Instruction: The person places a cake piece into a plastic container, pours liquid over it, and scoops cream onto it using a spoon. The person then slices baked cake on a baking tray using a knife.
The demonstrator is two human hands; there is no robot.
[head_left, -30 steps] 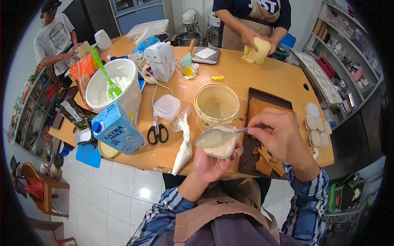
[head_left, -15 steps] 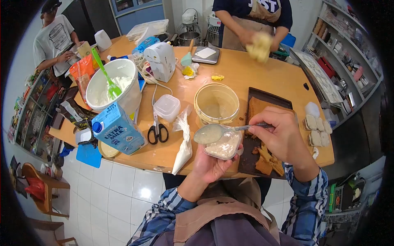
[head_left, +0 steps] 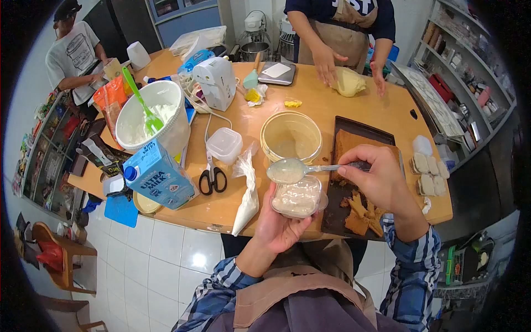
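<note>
My left hand [head_left: 278, 228] is closed round a small clear plastic cup [head_left: 299, 198] filled with a pale cream-coloured mix. In my right hand [head_left: 371, 176] is a metal spoon [head_left: 287, 171], pinched by its handle, its bowl holding a pale liquid. The spoon's bowl hovers just above the cup's far left edge. Behind it stands a cream-coloured tub [head_left: 291, 136] with some pale liquid inside. A dark baking tray [head_left: 366, 123] with brown sponge cake [head_left: 354, 141] and torn cake pieces lies right of the cup, partly hidden by my right hand.
Left are a piping bag [head_left: 247, 205], scissors [head_left: 212, 180], a lidded clear cup [head_left: 225, 145], a blue milk carton [head_left: 160, 174] and a white bowl [head_left: 160, 113] with a green spatula. Filled cups [head_left: 429, 176] sit at the right. Across the table, a co-worker's hands flank pale dough [head_left: 349, 82].
The spoon has moved slightly right and up, off the cup's filling towards the tub. The cup is held more level. Across the table, the co-worker has let the dough down onto the tabletop.
</note>
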